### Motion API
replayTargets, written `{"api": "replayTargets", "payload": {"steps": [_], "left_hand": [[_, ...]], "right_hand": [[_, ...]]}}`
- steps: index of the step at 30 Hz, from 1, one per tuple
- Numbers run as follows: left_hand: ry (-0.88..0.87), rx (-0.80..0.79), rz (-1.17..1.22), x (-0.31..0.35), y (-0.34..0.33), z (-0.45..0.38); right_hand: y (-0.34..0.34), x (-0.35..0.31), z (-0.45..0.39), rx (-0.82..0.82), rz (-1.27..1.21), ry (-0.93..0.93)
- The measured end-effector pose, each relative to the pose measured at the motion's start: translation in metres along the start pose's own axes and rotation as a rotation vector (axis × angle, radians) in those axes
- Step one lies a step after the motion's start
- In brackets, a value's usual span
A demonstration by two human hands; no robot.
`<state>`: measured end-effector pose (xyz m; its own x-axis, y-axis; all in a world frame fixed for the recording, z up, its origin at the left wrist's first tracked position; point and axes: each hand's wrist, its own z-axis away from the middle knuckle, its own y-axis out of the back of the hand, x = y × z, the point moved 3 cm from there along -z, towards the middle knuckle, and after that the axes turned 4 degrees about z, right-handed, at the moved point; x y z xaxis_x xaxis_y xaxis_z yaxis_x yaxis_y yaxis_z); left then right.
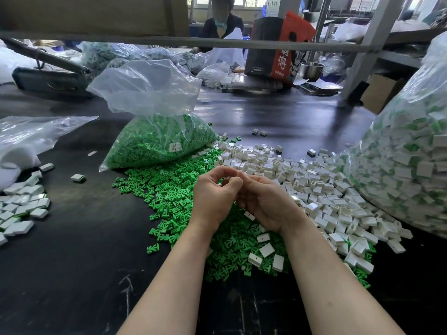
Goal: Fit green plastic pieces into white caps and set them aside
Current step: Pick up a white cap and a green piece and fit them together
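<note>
Head view: at frame centre the left hand (212,197) and right hand (263,201) meet, fingers curled together; what they pinch is hidden; green pieces (169,189) lie beneath, white caps (314,189) to the right on the tabletop (72,262); a small piece could slip and vanish into the heaps.

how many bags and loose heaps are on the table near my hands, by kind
bag of green pieces: 1
bag of white caps with green showing: 1
bag at the left, contents unclear: 1
loose green heap: 1
loose white cap heaps, right and left: 2
total: 6
</note>
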<state>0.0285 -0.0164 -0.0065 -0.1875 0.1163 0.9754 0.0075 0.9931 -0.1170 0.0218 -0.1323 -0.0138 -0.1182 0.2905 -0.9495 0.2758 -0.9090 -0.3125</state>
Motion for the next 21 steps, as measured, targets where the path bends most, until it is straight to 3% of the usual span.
{"api": "replayTargets", "payload": {"steps": [14, 21], "left_hand": [[-0.022, -0.019, -0.03, 0.0028, 0.001, -0.0008], [-0.03, -0.031, -0.031, 0.0017, 0.0007, -0.0002]], "right_hand": [[-0.0024, -0.0026, 0.0016, -0.063, -0.004, 0.031], [0.0008, -0.0019, 0.0013, -0.02, 0.005, 0.019]]}}
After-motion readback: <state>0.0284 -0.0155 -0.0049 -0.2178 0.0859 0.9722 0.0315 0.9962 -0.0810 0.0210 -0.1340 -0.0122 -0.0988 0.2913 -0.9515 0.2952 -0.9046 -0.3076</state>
